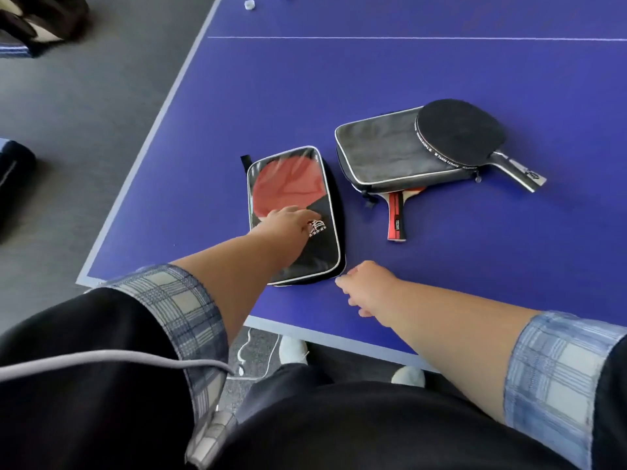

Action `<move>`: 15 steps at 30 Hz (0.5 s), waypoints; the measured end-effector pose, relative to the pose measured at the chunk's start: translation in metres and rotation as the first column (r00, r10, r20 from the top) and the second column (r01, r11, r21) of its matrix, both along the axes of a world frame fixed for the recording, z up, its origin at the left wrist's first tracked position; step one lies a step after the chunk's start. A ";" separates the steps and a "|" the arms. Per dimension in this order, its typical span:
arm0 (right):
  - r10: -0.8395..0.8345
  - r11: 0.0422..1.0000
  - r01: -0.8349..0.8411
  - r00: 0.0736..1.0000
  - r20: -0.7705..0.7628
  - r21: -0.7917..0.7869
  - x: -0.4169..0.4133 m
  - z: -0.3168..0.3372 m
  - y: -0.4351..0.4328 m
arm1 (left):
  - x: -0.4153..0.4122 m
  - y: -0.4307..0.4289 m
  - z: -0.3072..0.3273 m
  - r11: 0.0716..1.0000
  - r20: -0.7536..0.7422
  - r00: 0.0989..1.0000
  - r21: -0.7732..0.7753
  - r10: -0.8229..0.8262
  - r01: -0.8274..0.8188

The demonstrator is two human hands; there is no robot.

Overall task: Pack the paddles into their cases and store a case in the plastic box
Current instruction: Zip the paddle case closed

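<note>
Cases lie side by side on the blue tabletop (407, 79). The near case (322, 259), with a red paddle (281, 184) showing through its clear window, sits under the left hand (291, 222), whose fingers lie flat on it. The right hand (366, 286) is just beside that case's near right corner, fingers loosely curled; whether they pinch anything cannot be told. Farther off lies the grey case (383, 150), with a black paddle (458, 134) on top and a red-handled paddle (396, 218) poking out beneath.
</note>
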State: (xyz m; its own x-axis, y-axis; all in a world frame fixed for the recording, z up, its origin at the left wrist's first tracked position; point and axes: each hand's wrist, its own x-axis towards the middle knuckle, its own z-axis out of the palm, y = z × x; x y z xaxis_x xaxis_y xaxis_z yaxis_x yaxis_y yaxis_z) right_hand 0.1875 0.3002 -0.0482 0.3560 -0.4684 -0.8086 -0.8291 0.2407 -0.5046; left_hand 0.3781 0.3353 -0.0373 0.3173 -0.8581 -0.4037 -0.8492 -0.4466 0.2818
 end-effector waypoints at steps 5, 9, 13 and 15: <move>0.169 0.959 -0.151 0.984 -0.056 0.240 0.015 0.012 0.027 | 0.043 -0.020 -0.006 0.973 0.214 0.951 -0.010 -0.224 0.231; 0.127 0.973 -0.111 0.990 -0.066 0.200 0.050 0.003 0.065 | 0.063 -0.025 -0.031 0.740 0.283 0.718 -0.040 -0.636 0.671; -0.092 0.969 0.095 0.995 -0.022 0.228 0.080 0.001 0.089 | 0.067 -0.025 -0.050 0.718 0.212 0.708 -0.041 -0.674 0.695; -0.188 0.952 0.188 0.982 -0.024 0.243 0.093 -0.002 0.098 | 0.066 -0.023 -0.055 0.751 0.203 0.747 -0.072 -0.633 0.656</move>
